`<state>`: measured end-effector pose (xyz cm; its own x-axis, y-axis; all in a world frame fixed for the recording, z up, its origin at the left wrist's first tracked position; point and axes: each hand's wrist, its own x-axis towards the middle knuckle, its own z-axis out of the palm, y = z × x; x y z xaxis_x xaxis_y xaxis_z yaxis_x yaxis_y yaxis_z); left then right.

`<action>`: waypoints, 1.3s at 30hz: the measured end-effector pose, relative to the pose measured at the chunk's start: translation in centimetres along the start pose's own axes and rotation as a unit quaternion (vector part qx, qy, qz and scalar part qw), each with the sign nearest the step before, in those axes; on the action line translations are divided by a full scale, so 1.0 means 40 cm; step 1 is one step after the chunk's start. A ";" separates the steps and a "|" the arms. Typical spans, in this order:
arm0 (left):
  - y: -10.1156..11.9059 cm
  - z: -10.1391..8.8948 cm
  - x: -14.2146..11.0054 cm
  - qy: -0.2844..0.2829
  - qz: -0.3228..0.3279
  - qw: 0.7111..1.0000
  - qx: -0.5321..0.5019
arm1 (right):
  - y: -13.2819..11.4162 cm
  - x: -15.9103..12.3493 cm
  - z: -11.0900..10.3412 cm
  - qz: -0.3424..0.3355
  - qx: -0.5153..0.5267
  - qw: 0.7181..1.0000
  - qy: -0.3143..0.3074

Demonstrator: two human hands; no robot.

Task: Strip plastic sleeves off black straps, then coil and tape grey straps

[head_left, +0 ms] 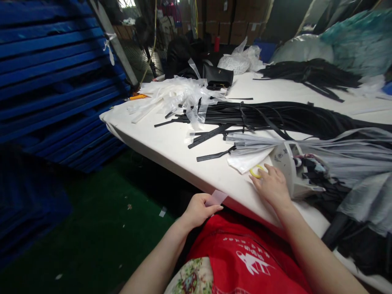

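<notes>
At the table's near edge, my left hand (200,210) is closed, with a thin, pale pinkish flat piece (218,197) between thumb and fingers. My right hand (273,184) rests over the tabletop, its thumb and fingertips at a small yellow ring (256,171); whether the ring is a tool's handle or a roll of tape cannot be made out. Just right of that hand stands a white plastic holder (288,163) with handwriting on its side and small dark pieces inside. A white sheet (249,160) lies beyond the ring.
Black strips (260,114) lie bundled across the white table (153,136), with grey strips (352,149) in front. Clear plastic scraps (180,94), a black pouch (218,76) and another black bundle (312,73) sit farther back. Blue stacked panels (55,81) stand left.
</notes>
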<state>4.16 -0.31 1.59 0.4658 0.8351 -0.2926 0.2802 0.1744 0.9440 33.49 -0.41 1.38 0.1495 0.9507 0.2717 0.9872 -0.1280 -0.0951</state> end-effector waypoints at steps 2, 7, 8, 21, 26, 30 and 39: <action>0.006 0.003 0.004 -0.004 0.006 1.000 0.001 | -0.028 -0.008 -0.026 0.019 0.086 0.996 0.020; 0.020 0.009 0.006 -0.029 -0.003 0.999 -0.026 | -0.127 -0.032 -0.105 -0.017 0.398 0.909 -0.123; 0.022 0.011 0.005 -0.031 -0.008 0.999 -0.037 | -0.145 -0.036 -0.115 -0.024 0.427 0.889 -0.162; 0.023 0.004 -0.002 -0.034 -0.001 0.998 -0.057 | -0.219 -0.052 -0.090 0.030 0.491 0.839 -0.233; 0.017 0.006 -0.002 -0.034 0.006 0.997 -0.064 | -0.223 -0.051 -0.080 0.017 0.507 0.832 -0.224; 0.011 0.005 -0.004 -0.027 0.012 0.999 -0.042 | -0.223 -0.049 -0.072 -0.011 0.538 0.808 -0.240; -0.010 0.009 -0.009 -0.035 0.004 0.999 -0.025 | -0.242 -0.059 -0.054 -0.064 0.512 0.818 -0.255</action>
<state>4.16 -0.87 1.26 0.5268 0.7981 -0.2925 0.2337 0.1949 0.9526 23.68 -2.03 3.73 -0.2511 0.9656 -0.0680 0.3903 0.0367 -0.9200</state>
